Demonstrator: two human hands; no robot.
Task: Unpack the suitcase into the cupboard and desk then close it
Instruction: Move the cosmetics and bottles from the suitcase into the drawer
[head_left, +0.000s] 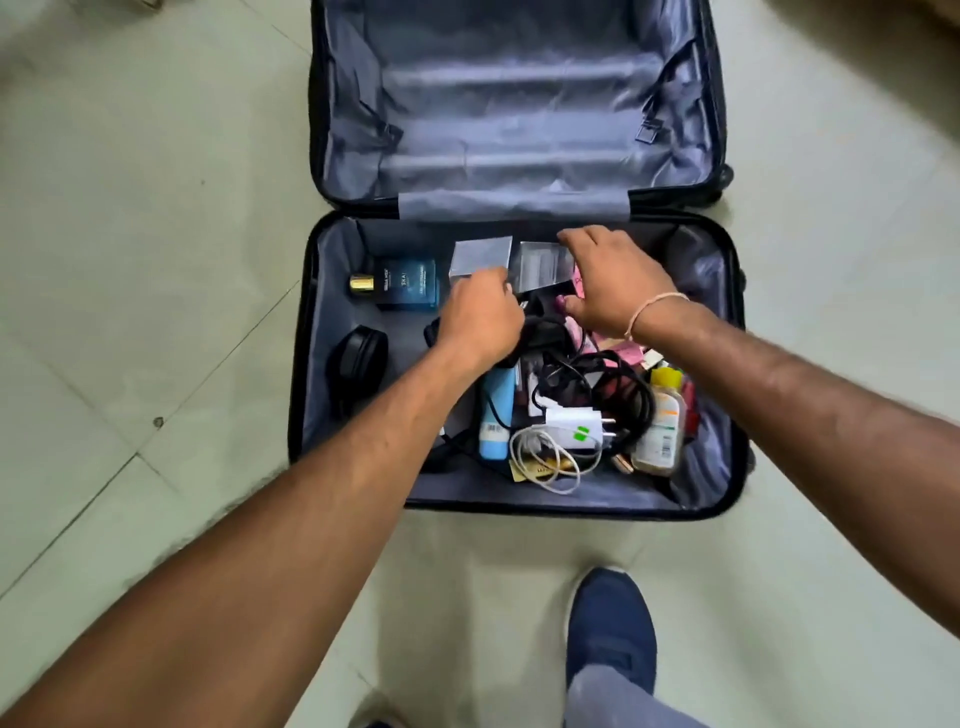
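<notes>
Bare forearms, thread bracelet (655, 307), navy shoe (610, 623), grey trouser leg (618, 699)

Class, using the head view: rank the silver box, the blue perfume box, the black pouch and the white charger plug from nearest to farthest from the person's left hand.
From the left hand:
1. Silver box, at its fingertips, toward the hinge.
2. Blue perfume box, to its left.
3 and 4. Black pouch, far left, and white charger plug, nearer the person: too close to call.
</notes>
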